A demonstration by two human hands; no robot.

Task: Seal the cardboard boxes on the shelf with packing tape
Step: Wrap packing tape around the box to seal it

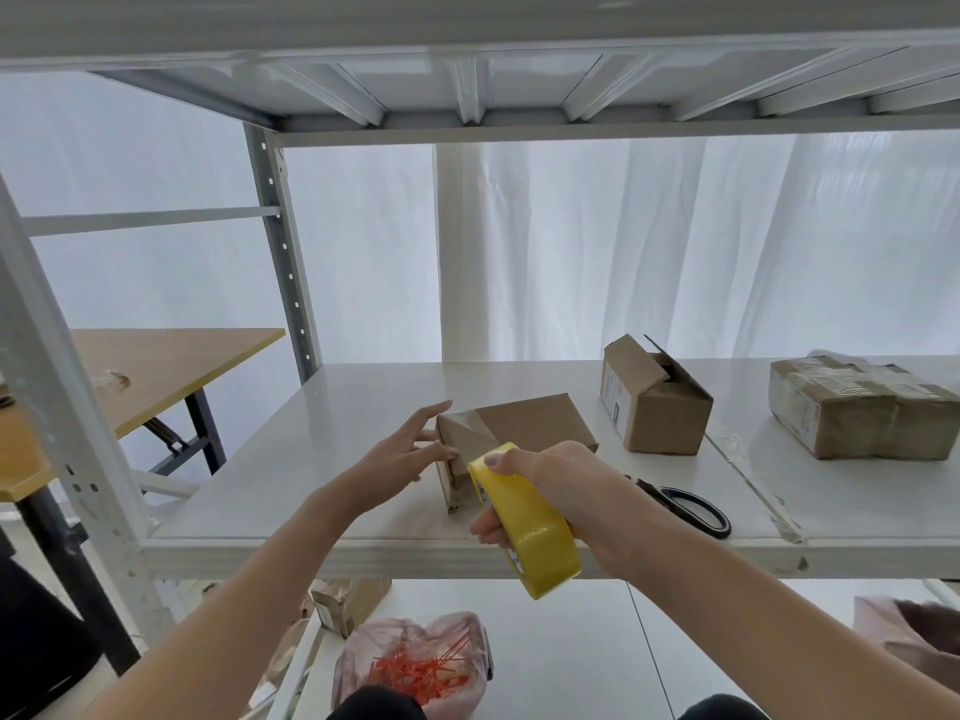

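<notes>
- Bare shelf (337, 407) is stretching wide open between the upright post (283, 241) and the closed box (530, 423).
- The open box (657, 410) and the taped box (857, 407) are blocking the back right, with a gap lying between them.
- Scissors (657, 493) are lying near the front edge, narrowing the way right.
- The upper shelf (467, 90) is hanging well overhead.

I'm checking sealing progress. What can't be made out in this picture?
Head view:
- Closed box: near right corner hidden by the right hand and tape roll.
- Scissors: blades hidden behind the right wrist.
- Open box: label too small to read.
- Wrapped box: right end cut off by the frame edge.
</notes>
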